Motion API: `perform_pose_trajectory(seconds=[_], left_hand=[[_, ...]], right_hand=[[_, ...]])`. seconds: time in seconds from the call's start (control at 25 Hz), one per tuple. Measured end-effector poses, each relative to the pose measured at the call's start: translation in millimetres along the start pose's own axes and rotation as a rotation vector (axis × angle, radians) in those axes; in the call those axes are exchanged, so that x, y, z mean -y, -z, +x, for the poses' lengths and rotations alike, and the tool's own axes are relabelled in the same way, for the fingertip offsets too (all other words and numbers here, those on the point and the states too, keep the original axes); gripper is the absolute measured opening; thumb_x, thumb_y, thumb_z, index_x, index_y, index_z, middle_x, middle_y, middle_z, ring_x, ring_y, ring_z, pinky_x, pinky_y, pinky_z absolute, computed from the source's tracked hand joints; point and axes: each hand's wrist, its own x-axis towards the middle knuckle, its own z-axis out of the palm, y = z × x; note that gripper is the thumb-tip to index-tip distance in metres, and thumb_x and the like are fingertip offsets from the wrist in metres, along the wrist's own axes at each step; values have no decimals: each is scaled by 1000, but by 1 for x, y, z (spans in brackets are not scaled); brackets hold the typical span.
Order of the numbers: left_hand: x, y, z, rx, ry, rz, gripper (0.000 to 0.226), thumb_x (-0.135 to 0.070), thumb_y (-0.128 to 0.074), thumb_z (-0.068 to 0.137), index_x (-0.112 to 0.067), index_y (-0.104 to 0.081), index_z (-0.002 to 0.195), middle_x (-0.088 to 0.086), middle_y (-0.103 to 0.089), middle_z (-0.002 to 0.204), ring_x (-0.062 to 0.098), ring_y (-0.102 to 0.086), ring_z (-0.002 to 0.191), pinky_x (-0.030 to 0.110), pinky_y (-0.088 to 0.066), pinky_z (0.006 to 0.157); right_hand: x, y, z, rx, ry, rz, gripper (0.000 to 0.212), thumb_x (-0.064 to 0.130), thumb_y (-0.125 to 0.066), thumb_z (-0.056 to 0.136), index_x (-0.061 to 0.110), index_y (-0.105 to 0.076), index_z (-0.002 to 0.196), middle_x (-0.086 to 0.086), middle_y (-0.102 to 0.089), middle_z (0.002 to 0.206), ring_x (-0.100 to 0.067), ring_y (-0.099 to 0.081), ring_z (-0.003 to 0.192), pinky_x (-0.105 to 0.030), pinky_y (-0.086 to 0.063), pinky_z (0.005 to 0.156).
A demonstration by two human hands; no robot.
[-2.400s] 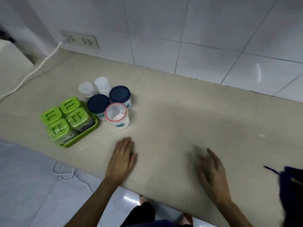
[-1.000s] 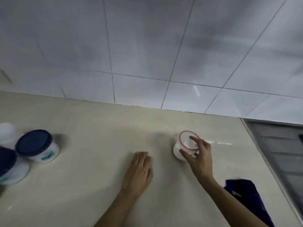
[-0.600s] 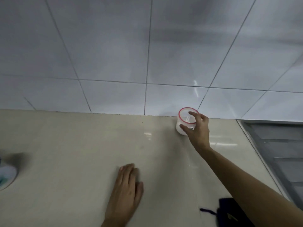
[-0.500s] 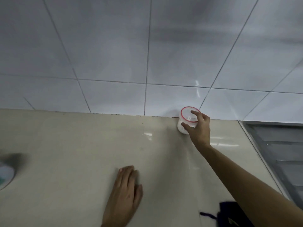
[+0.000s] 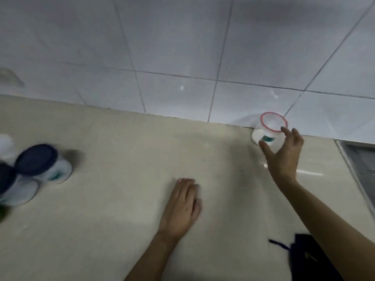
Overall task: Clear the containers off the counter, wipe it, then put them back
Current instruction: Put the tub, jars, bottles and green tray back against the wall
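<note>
A clear tub with a red rim [image 5: 267,131] stands on the beige counter [image 5: 125,209] against the tiled wall at the far right. My right hand [image 5: 283,157] hovers just in front of it, fingers spread, holding nothing. My left hand [image 5: 181,207] lies flat on the counter near the middle. Two white tubs with dark blue lids [image 5: 41,164] [image 5: 14,187] stand at the left edge, with a blurred white container [image 5: 5,145] behind them.
A dark blue cloth [image 5: 310,258] lies at the counter's front right, under my right forearm. A grey metal sink edge [image 5: 357,171] borders the counter on the right. The white tiled wall [image 5: 182,57] runs along the back.
My right hand carried the red-rimmed tub from the group at the left to the back wall at the right, set it down and let go. The view has swung back left.
</note>
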Motion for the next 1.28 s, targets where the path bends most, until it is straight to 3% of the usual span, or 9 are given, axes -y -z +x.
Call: perform_pose_trajectory(seconds=[0.12,0.28,0.36,0.48,0.64,0.84,1.0,1.16,1.28], left_hand=[[14,39,-26,-4,162,-154,32,-18,-50,88,-3,-57,116,14,-62,118,26,-49,117,27,-15,119],[88,113,-90,-27,165,-100,36,-14,-49,86,3,-58,116,17,-60,123,25,-46,121,35,-19,119],[134,157,-113,-97,240,-28,35,-10,-51,83,3,-57,115,18,-58,124,26,-45,122,36,-19,120],[194,220,-133,-288,415,70,33,-5,-57,83,-2,-55,115,17,-57,124,24,-43,123,40,-27,114],[268,277,-145,-347,610,156,41,-23,-57,84,-2,-52,119,18,-53,125,28,-42,121,49,-34,109],[300,279,-146,-249,773,237,62,-52,-59,72,-8,-54,114,14,-59,111,32,-52,109,54,-32,108],[309,267,-145,-190,825,274,70,-60,-53,66,-12,-54,117,12,-61,112,31,-54,111,52,-25,114],[303,268,-144,-238,806,239,68,-57,-64,63,-12,-57,114,13,-62,111,34,-56,107,50,-35,108],[271,269,-132,-301,673,49,68,-57,-67,62,-14,-58,113,7,-57,116,25,-50,108,31,-39,96]], right_hand=[[25,6,-69,265,201,-63,51,30,-66,83,11,-48,127,-14,-38,143,-29,-41,123,-46,-42,103],[109,-26,-137,565,382,-40,47,38,-59,79,11,-58,117,-14,-46,136,-32,-56,84,-51,-54,81],[160,-49,-163,682,476,8,41,39,-58,80,14,-61,113,-11,-49,133,-31,-58,91,-48,-54,84],[231,-89,-203,841,654,66,32,33,-63,85,18,-59,113,-5,-49,132,-22,-55,110,-33,-48,90],[330,-155,-245,933,771,59,51,34,-66,83,14,-50,127,-9,-45,136,-24,-45,125,-37,-40,103],[411,-217,-267,1091,635,-41,99,41,-76,67,20,-20,145,-12,-24,150,-32,-34,133,-46,-38,106],[430,-238,-266,1032,769,-285,88,33,-75,68,17,-28,141,-13,-39,136,-33,-45,118,-44,-48,92],[410,-223,-248,1012,719,-153,78,37,-77,63,21,-41,130,-7,-48,126,-28,-50,110,-43,-50,87],[366,-187,-215,927,583,-47,75,42,-80,59,26,-46,124,0,-51,122,-22,-54,104,-33,-50,82]])
